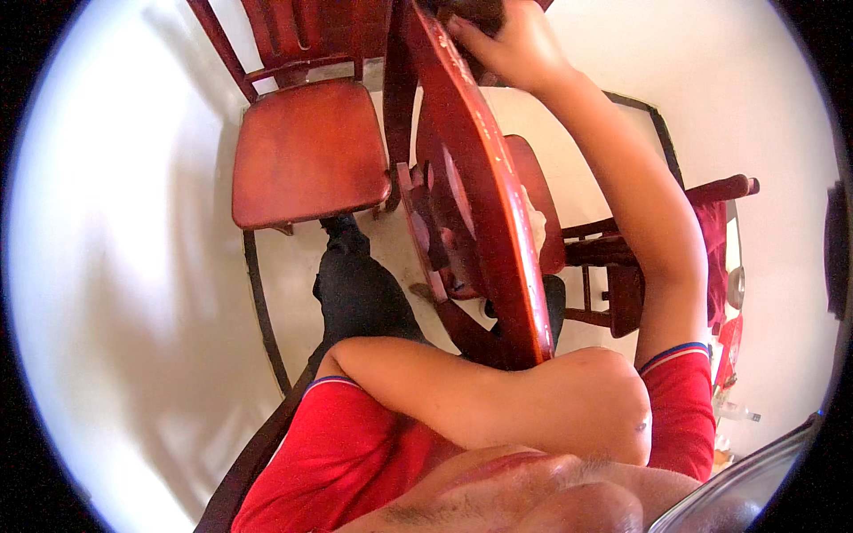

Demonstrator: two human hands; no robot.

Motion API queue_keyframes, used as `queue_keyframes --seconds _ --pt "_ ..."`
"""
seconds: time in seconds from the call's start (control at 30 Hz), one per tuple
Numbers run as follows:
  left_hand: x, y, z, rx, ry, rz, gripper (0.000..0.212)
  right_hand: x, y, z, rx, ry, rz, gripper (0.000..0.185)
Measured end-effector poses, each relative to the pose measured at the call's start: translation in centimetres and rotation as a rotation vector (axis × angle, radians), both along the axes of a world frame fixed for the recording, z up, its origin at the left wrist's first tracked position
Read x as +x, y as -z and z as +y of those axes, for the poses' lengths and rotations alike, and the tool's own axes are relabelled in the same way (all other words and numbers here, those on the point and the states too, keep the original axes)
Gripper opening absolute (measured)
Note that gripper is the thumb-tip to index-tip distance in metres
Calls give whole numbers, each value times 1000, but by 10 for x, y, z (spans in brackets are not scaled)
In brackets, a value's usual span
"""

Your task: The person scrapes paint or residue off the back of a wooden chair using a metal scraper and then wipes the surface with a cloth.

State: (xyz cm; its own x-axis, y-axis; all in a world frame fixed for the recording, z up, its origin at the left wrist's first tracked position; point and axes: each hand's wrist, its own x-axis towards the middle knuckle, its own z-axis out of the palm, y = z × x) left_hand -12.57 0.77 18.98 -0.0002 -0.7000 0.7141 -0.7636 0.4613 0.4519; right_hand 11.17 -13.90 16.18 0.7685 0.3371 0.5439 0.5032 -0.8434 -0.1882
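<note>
A red-brown lacquered wooden chair (490, 173), seen almost edge-on, stands tilted in front of me. Pale scuffs run along its long curved edge. At its upper end my right hand (516, 50) grips a dark rounded object (476, 13), cut off by the picture's top and too unclear to name. My left arm (480, 390) bends across my chest, with its elbow to the right. Beyond the elbow the forearm passes behind the chair, so my left hand is hidden. A pale cloth-like thing (535, 223) shows past the chair's far side.
Another wooden chair (306, 153) stands at the upper left, its seat towards me. Behind the tilted chair is a further red-brown seat (543, 200). To the right are a dark wooden frame (623, 300), maroon fabric (716, 253) and a clear bottle (736, 412). My dark trouser leg (366, 293) extends beneath.
</note>
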Motion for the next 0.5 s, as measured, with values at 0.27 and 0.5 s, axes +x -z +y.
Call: queue_keyframes --seconds 0.27,0.5 --pt "0 6 -10 27 387 430 16 -5 -29 10 -48 -43 6 11" --pt "18 -11 19 -79 -25 32 13 -31 -19 6 -71 -88 -12 15"
